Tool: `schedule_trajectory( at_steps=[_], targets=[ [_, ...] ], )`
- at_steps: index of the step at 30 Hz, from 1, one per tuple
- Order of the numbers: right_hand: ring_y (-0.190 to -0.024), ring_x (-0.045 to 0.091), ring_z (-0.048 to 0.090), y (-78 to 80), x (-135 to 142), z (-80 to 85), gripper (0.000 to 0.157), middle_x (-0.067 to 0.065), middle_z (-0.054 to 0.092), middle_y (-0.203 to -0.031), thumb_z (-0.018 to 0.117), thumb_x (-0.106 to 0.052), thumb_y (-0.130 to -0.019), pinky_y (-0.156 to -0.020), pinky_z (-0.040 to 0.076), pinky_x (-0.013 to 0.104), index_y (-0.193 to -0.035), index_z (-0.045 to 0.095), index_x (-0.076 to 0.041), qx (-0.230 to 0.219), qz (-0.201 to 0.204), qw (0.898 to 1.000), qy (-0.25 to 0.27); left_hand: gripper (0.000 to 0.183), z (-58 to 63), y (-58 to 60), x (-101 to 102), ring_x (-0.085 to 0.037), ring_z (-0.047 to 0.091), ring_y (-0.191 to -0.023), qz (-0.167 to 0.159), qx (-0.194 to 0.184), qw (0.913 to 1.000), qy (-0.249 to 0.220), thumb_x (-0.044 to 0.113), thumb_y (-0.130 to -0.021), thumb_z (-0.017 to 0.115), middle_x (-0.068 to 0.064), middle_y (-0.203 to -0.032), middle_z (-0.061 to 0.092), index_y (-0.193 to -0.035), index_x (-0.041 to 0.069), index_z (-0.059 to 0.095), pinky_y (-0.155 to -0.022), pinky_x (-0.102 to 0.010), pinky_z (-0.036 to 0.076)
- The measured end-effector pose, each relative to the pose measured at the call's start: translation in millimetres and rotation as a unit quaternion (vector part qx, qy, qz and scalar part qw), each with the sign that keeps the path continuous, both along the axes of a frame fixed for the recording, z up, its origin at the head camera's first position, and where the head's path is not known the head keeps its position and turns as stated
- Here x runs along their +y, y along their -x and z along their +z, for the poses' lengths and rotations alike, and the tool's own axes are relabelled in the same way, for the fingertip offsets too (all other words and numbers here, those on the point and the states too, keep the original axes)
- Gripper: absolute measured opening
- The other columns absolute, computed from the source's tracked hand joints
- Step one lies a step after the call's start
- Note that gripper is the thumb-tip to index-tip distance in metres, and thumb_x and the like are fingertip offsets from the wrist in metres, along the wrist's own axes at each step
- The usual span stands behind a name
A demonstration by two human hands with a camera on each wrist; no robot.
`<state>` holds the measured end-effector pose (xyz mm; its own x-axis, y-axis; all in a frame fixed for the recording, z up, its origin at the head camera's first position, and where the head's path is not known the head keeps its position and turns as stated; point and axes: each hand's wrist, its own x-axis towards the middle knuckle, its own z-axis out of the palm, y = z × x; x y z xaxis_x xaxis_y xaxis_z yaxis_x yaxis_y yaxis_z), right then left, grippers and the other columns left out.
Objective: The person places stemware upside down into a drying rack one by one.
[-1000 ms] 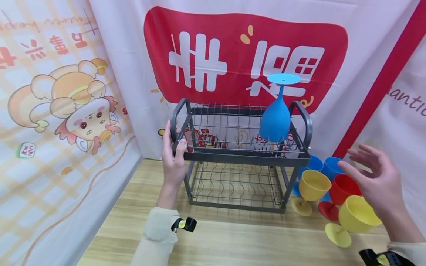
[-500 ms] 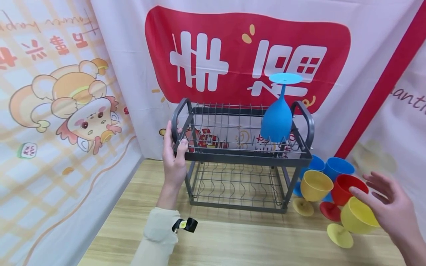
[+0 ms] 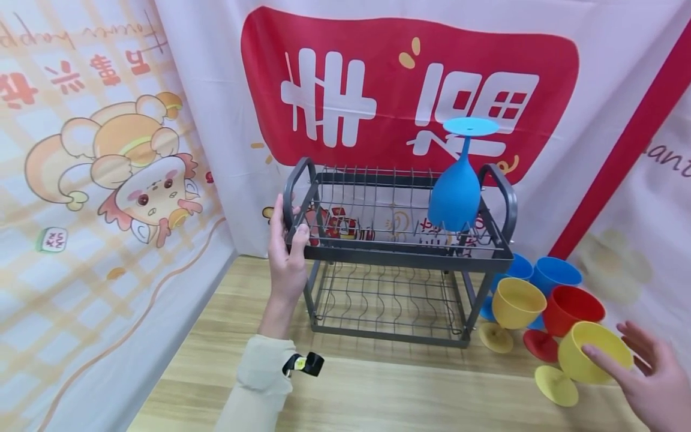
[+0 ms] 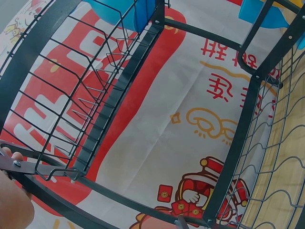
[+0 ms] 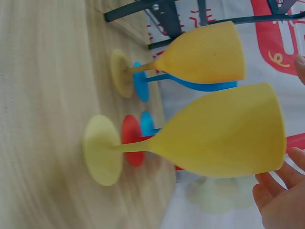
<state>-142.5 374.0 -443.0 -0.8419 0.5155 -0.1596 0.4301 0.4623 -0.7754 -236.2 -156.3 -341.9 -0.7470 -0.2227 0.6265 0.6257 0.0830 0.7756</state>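
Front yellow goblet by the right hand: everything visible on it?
The front yellow goblet has a deep bowl, slim stem and round foot, matte and plastic-looking. It stands upright on the wood-grain table, mouth up, no contents showing. The right hand is at its rim; contact is unclear.

rack (image 3: 405, 257): matt metal | goblets (image 3: 591, 357): smooth matt plastic | tabletop (image 3: 378, 384): wood-grain | backdrop (image 3: 397, 102): cloth

White cloth (image 3: 213, 90) hangs across upper centre (quite a loud red patch (image 3: 399, 108) there), pale wood-grain tabletop (image 3: 378, 387) at bottom centre.
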Motion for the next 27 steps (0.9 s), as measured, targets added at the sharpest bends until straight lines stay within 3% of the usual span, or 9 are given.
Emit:
schedule_trajectory(
  at_steps=[4, 7, 9, 10, 12, 14, 17, 21, 27],
  targets=[
    [-0.147, 0.057, 0.026, -0.7, 3.0, -9.6, 0.112, 0.03, 0.007, -0.175, 0.069, -0.052, -0.099, -0.092, 0.065, 0.047, -0.17, -0.004, -0.006, -0.025, -0.012, 0.999, 0.021, 0.068, 0.5, -0.2, 0.7, -0.032, 0.042, -0.152, -0.002, -0.002, 1.0, -0.002, 0.013, -0.108, 0.049, 0.0, -0.164, 0.045, -0.17, 0.023, 0.025, -0.115, -0.034, 0.049],
    [-0.144, 0.055, 0.029, -2.4, 4.3, -17.3, 0.115, 0.031, 0.009, -0.174, 0.071, -0.052, -0.097, -0.054, 0.055, 0.025, -0.17, -0.005, -0.007, -0.027, -0.017, 0.999, 0.032, 0.068, 0.3, -0.9, 0.8, -0.03, 0.042, -0.152, -0.003, -0.007, 1.0, -0.005, 0.015, -0.108, 0.05, -0.004, -0.163, 0.046, -0.17, 0.021, 0.024, -0.118, -0.045, 0.045],
    [-0.143, 0.055, 0.029, -3.9, 4.2, -22.7, 0.116, 0.032, 0.011, -0.173, 0.072, -0.051, -0.097, -0.052, 0.048, 0.019, -0.169, -0.006, -0.006, -0.026, -0.016, 0.999, 0.038, 0.068, 0.2, -1.1, 0.7, -0.029, 0.041, -0.152, -0.004, -0.011, 0.9999, -0.007, 0.016, -0.108, 0.05, -0.006, -0.163, 0.046, -0.17, 0.02, 0.023, -0.12, -0.051, 0.043],
    [-0.141, 0.054, 0.03, -4.4, 4.0, -25.5, 0.116, 0.032, 0.012, -0.172, 0.073, -0.051, -0.096, -0.054, 0.046, 0.019, -0.169, -0.006, -0.006, -0.026, -0.016, 0.999, 0.04, 0.069, 0.2, -1.3, 0.8, -0.029, 0.041, -0.152, -0.004, -0.011, 0.9999, -0.008, 0.016, -0.108, 0.05, -0.006, -0.162, 0.046, -0.17, 0.019, 0.023, -0.12, -0.053, 0.042],
    [-0.14, 0.054, 0.03, -5.8, 3.4, -31.2, 0.118, 0.032, 0.013, -0.17, 0.074, -0.053, -0.095, -0.071, 0.059, 0.027, -0.169, -0.005, -0.005, -0.026, -0.017, 0.999, 0.045, 0.069, 0.4, -1.2, 1.0, -0.028, 0.042, -0.152, -0.004, -0.011, 0.9999, -0.007, 0.016, -0.108, 0.05, -0.007, -0.162, 0.046, -0.17, 0.017, 0.022, -0.121, -0.055, 0.042],
    [-0.139, 0.054, 0.031, -5.5, 3.4, -36.2, 0.12, 0.032, 0.014, -0.17, 0.073, -0.056, -0.095, -0.097, 0.062, 0.045, -0.169, -0.005, -0.004, -0.032, -0.022, 0.998, 0.05, 0.068, 0.4, -0.8, 0.8, -0.029, 0.041, -0.152, -0.006, -0.007, 0.9999, -0.007, 0.015, -0.108, 0.05, -0.006, -0.162, 0.046, -0.17, 0.016, 0.023, -0.12, -0.052, 0.043],
    [-0.141, 0.055, 0.029, -5.6, 4.3, -42.9, 0.124, 0.034, 0.012, -0.17, 0.073, -0.06, -0.093, -0.119, 0.039, 0.071, -0.168, -0.006, -0.002, -0.044, -0.033, 0.996, 0.067, 0.068, 0.4, -0.5, 0.4, -0.03, 0.042, -0.152, -0.006, -0.002, 1.0, -0.005, 0.014, -0.107, 0.05, -0.004, -0.163, 0.046, -0.17, 0.018, 0.024, -0.119, -0.044, 0.046],
    [-0.142, 0.057, 0.026, -5.5, 4.3, -48.8, 0.124, 0.037, 0.012, -0.169, 0.074, -0.058, -0.093, -0.12, 0.034, 0.074, -0.167, -0.005, 0.001, -0.051, -0.037, 0.995, 0.078, 0.068, 0.2, -0.5, 0.3, -0.031, 0.043, -0.152, -0.005, 0.0, 1.0, -0.003, 0.013, -0.107, 0.049, -0.002, -0.163, 0.046, -0.17, 0.022, 0.024, -0.117, -0.04, 0.048],
    [-0.141, 0.056, 0.026, -6.3, 0.0, -52.3, 0.117, 0.035, 0.015, -0.168, 0.074, -0.054, -0.095, -0.119, 0.035, 0.075, -0.168, -0.002, -0.001, -0.053, -0.035, 0.995, 0.073, 0.068, 0.0, -1.1, 0.3, -0.032, 0.04, -0.153, -0.007, -0.004, 0.9999, -0.006, 0.015, -0.108, 0.05, -0.006, -0.164, 0.045, -0.17, 0.018, 0.023, -0.121, -0.052, 0.042]
  ],
)
